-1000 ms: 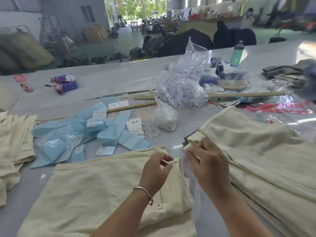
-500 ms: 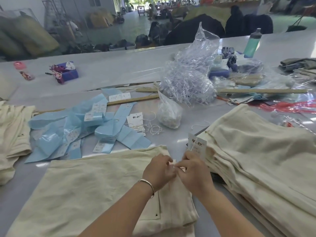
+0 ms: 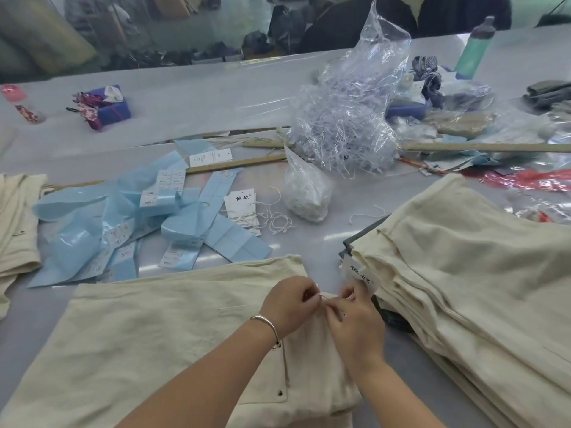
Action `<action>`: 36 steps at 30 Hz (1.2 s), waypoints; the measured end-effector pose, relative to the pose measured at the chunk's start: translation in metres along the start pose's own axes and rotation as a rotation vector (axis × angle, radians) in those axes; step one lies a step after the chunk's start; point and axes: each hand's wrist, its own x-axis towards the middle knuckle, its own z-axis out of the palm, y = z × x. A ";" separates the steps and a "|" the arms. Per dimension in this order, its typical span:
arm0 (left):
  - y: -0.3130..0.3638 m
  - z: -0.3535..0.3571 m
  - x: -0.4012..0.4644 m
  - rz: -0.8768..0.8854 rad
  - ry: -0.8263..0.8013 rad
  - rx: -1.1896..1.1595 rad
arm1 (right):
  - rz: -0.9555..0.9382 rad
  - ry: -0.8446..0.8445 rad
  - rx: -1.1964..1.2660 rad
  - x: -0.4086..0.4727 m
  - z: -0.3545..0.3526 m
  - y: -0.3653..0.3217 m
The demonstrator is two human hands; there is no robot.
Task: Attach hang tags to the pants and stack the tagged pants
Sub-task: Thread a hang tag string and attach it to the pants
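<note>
Hands now met at pants (image 3: 173, 329) waistband | string (image 3: 323, 295) pinched by left hand (image 3: 289, 304) and right hand (image 3: 355, 322), tag (image 3: 358, 271) dangling | tying judged underway

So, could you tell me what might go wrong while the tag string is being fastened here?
Both hands, left hand and right hand, pinch a thin string; it could slip before it is fastened. The hang tag leans against the stacked pants and might snag there.

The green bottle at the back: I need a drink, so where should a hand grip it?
Probably around the middle of the green bottle, from its near side: it stands upright, and its straight body faces the person with bare table in front.
</note>
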 end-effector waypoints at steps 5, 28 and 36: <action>0.007 -0.008 -0.009 -0.278 0.034 -0.544 | -0.089 0.206 0.043 -0.002 0.012 -0.006; -0.006 -0.042 -0.014 -0.642 0.141 -1.399 | -0.529 0.267 0.151 -0.019 -0.014 -0.034; -0.013 -0.048 -0.030 -0.587 0.186 -1.378 | -0.041 -0.031 0.270 0.023 -0.027 -0.023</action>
